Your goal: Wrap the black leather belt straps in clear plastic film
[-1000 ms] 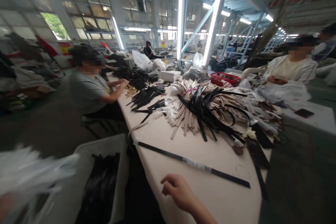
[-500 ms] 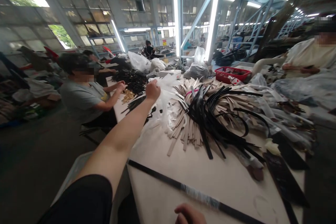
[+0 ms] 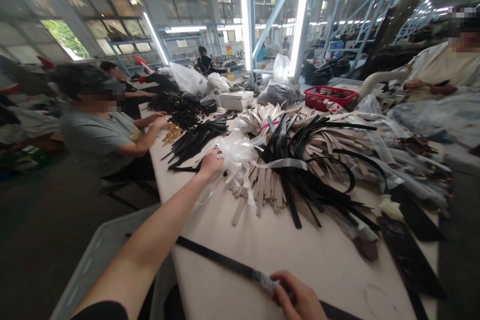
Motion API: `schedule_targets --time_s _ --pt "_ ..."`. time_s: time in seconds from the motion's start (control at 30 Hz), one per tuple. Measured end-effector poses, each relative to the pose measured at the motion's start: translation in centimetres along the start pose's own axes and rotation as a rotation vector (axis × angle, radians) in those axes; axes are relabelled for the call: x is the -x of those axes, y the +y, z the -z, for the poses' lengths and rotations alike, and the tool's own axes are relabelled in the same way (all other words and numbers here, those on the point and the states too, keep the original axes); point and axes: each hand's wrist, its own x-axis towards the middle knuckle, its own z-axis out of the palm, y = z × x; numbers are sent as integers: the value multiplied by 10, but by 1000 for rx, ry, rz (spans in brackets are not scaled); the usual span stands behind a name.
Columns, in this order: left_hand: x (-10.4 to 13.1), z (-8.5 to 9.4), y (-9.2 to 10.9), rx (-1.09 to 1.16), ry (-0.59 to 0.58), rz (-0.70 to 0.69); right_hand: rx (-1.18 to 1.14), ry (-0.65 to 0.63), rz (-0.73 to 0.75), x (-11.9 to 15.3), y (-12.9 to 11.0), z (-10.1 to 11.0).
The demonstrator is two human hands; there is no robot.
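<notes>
My left hand (image 3: pixel 212 162) reaches far across the table, its fingers closed at the edge of a bunch of clear plastic strips (image 3: pixel 240 152). My right hand (image 3: pixel 300 297) is at the near edge, thumb and fingers gripping a long black strap (image 3: pixel 217 256) around its middle. A piece of clear plastic wrap (image 3: pixel 265 280) is crumpled around the strap beside my right fingertips. The strap lies slantwise on the table, and part of it is hidden under my right hand.
Beige strips (image 3: pixel 270 192) and black straps (image 3: pixel 300 160) are heaped mid-table. Black pieces (image 3: pixel 200 135) lie to the left, near a seated person (image 3: pixel 101 132). A red basket (image 3: pixel 330 99) stands at the back; a plastic bin (image 3: pixel 95 245) is beside the table.
My left hand has come down and nearer, with the plastic strips spreading over the beige heap. My right hand has moved onto the black strap, and the wrap there is now bunched.
</notes>
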Motion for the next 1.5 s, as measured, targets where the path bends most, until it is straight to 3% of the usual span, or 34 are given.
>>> schedule_targets --time_s 0.1,0.17,0.3,0.37,0.47,0.53,0.6,0.7,0.83,1.0,1.13,1.27,1.5 --pt "33 19 -7 50 78 -27 34 -1 57 -24 -26 16" --pt "58 26 -3 84 124 -34 112 72 69 -47 -40 25" --pt "124 22 25 201 161 -46 376 398 181 -108 -62 43" --pt "166 14 46 356 149 -48 568 500 237 -140 -73 53" --pt "227 6 78 570 69 8 839 433 236 -173 -91 70" --pt "260 3 95 699 -2 97 917 388 224 -175 -103 77" --pt "284 0 111 853 -87 203 926 407 251 -159 -110 81" --pt "309 -9 136 1120 -262 338 800 387 288 -106 -105 77" --pt "338 -22 179 1451 -473 388 279 176 120 -20 -71 63" --pt "384 -33 218 1626 -606 540 -289 133 -102 68 -25 41" --pt "413 -40 227 1579 -627 650 -359 130 -212 117 -4 31" --pt "427 -44 232 1552 -570 740 -358 30 -228 149 2 30" --pt "416 -39 228 1505 -353 755 -437 -114 -195 182 -7 32"
